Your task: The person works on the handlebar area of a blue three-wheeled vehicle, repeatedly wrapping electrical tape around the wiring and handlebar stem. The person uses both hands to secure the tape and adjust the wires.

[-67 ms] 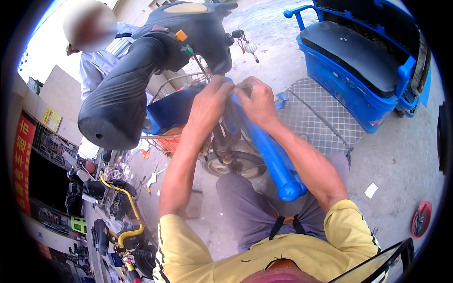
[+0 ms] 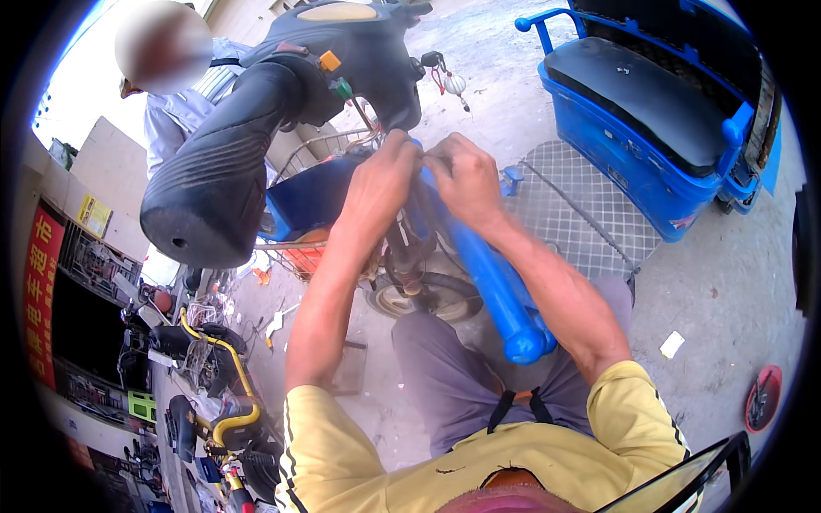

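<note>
Between the earlier frame and this one almost nothing had shifted: both hands stayed bunched at the same spot on the blue frame tube (image 2: 492, 274) of a small electric bike, which suggested slow, fiddly work in place rather than any reach or carry. The left hand (image 2: 383, 178) was curled with its fingers pressed together at the top of the tube, and the right hand (image 2: 466, 178) met it knuckle to knuckle, fingertips drawn in as if pinching something small; what lay between them, perhaps thin wires (image 2: 369, 128) coming from under the dark front cover (image 2: 359, 51), was too hidden to tell. The tube ran down from the hands toward the person's lap and ended in a rounded cap just above the grey trousers. To the left the raised black saddle (image 2: 214, 162) stood close by the left forearm, and a wire basket (image 2: 304, 205) sat just beyond it, so that side was cramped. To the right a chequered metal plate (image 2: 581, 205) lay on the concrete, with a blue cargo tricycle (image 2: 650, 111) beyond it, leaving open ground near the right elbow. Another person in a pale shirt (image 2: 175, 115) stood behind the saddle, hands out of sight.
</note>
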Demonstrator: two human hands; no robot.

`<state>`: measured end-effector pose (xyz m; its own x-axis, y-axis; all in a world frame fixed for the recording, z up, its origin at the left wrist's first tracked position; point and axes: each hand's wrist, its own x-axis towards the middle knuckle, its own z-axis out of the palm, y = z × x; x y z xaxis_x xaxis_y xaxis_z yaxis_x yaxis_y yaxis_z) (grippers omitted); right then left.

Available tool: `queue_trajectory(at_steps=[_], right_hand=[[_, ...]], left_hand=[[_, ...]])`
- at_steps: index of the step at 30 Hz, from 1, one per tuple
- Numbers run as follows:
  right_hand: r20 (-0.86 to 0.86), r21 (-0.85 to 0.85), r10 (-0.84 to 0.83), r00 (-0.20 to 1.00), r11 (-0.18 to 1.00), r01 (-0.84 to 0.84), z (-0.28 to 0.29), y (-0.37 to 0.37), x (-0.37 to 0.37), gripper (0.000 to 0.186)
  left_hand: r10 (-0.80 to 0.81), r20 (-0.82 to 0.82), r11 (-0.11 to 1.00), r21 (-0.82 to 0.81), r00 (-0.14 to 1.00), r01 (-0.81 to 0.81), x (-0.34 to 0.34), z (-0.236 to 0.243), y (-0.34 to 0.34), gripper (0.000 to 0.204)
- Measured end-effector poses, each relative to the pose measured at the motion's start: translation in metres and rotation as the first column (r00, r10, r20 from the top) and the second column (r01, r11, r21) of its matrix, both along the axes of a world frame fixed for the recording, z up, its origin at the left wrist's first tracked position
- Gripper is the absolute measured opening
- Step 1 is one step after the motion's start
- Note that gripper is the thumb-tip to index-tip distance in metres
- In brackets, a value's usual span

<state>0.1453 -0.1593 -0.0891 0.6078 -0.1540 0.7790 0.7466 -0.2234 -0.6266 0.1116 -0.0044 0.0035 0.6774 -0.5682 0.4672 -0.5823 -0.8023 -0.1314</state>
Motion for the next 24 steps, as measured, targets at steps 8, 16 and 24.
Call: queue_trajectory(at_steps=[8,16,24], right_hand=[[-0.226,0.027,0.208,0.952,0.978,-0.207,0.013,-0.012,0.004,0.018],[-0.392,0.087,0.312,0.865,0.949,-0.303,0.016,-0.020,0.005,0.023],[0.343,0.396,0.182,0.922,0.862,-0.317,0.042,-0.101,-0.094,0.025]], left_hand=[[-0.023,-0.070,0.997,0.066,0.997,0.028,-0.007,0.017,0.001,0.017],[-0.111,-0.013,0.991,-0.083,0.994,0.109,0.008,0.005,0.007,0.013],[-0.031,0.030,0.982,-0.187,0.999,0.036,0.004,0.001,0.014,0.011]])
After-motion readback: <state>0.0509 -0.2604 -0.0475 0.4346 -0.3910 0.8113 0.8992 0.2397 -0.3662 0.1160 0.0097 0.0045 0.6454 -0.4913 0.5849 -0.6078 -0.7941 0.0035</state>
